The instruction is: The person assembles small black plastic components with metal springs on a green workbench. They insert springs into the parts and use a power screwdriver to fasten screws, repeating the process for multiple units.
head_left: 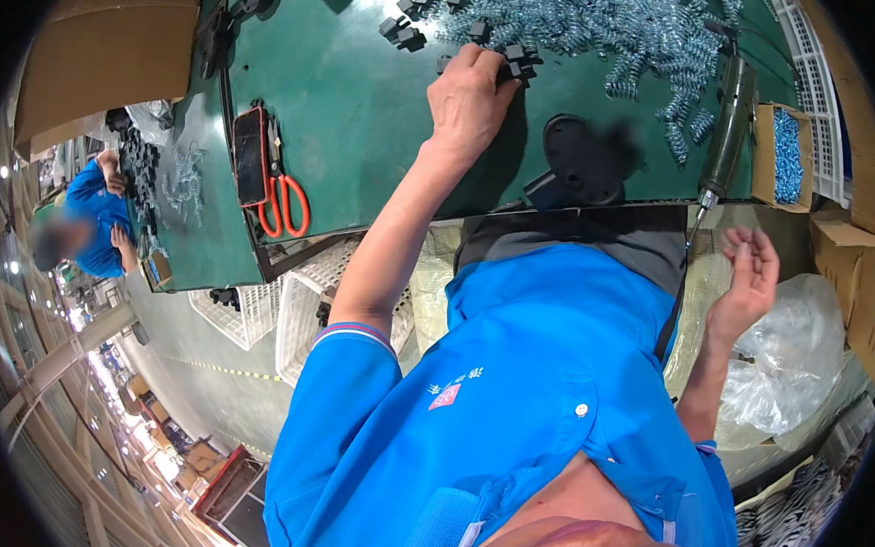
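My left hand (465, 100) reaches over the green table (366, 129), its fingers bent down among small black plastic blocks (517, 60). The fingertips are hidden from view, so what they pinch, if anything, does not show. More black blocks (404, 33) are scattered just beyond it. A black round-based plastic part (580, 162) rests at the table's near edge, between my hands. Off that edge, my right hand (748, 277) hovers with half-bent, parted fingers and nothing visible in them. Closest to it is the tip of a power screwdriver (727, 131) that juts over the edge.
A big heap of metal springs (593, 17) covers the far side. At right stands a carton of blue screws (789, 160) beside a white plastic crate (809, 91). Orange-handled scissors (286, 204) and a phone (250, 157) lie left. Another person (101, 213) sits farther left.
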`<state>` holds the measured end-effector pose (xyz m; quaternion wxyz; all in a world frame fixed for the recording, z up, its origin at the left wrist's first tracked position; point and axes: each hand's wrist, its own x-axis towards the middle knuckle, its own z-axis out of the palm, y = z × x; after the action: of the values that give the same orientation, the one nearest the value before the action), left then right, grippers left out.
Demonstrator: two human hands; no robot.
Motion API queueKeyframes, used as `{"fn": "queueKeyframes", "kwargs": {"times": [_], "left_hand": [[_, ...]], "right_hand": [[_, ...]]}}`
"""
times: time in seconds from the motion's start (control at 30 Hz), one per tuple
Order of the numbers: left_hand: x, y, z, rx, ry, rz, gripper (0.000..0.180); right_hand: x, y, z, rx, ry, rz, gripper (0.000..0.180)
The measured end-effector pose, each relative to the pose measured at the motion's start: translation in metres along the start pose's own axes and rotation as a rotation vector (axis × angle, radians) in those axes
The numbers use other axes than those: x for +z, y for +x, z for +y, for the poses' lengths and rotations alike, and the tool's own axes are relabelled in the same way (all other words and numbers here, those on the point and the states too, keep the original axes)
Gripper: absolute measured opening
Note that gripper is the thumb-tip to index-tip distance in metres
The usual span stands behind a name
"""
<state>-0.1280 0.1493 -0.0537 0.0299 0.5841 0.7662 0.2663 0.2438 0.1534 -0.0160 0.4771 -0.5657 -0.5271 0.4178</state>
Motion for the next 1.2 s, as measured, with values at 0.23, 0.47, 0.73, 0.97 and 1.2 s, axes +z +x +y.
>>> {"fn": "queueKeyframes", "kwargs": {"times": [0.23,0.47,0.73,0.97,1.2], "left_hand": [[-0.038,-0.008,0.056,-0.284,-1.038,-0.195,0.024],[-0.051,-0.031,0.099,-0.089,-0.980,-0.174,0.028],[-0.032,-0.041,0.103,-0.032,-0.906,-0.107,0.027],[-0.030,-0.040,0.099,0.207,-0.676,-0.124,0.033],[-0.005,-0.031,0.080,0.064,-0.301,-0.112,0.052]], "right_hand": [[0.069,0.016,-0.072,-0.211,0.209,-0.363,0.023],[0.122,0.013,-0.079,-0.128,0.205,-0.658,0.031],[0.118,0.008,-0.061,0.135,0.440,-0.642,0.035],[0.103,0.022,-0.046,0.208,0.199,-0.672,0.019],[0.092,0.048,-0.039,0.059,0.010,-0.431,0.020]]}}
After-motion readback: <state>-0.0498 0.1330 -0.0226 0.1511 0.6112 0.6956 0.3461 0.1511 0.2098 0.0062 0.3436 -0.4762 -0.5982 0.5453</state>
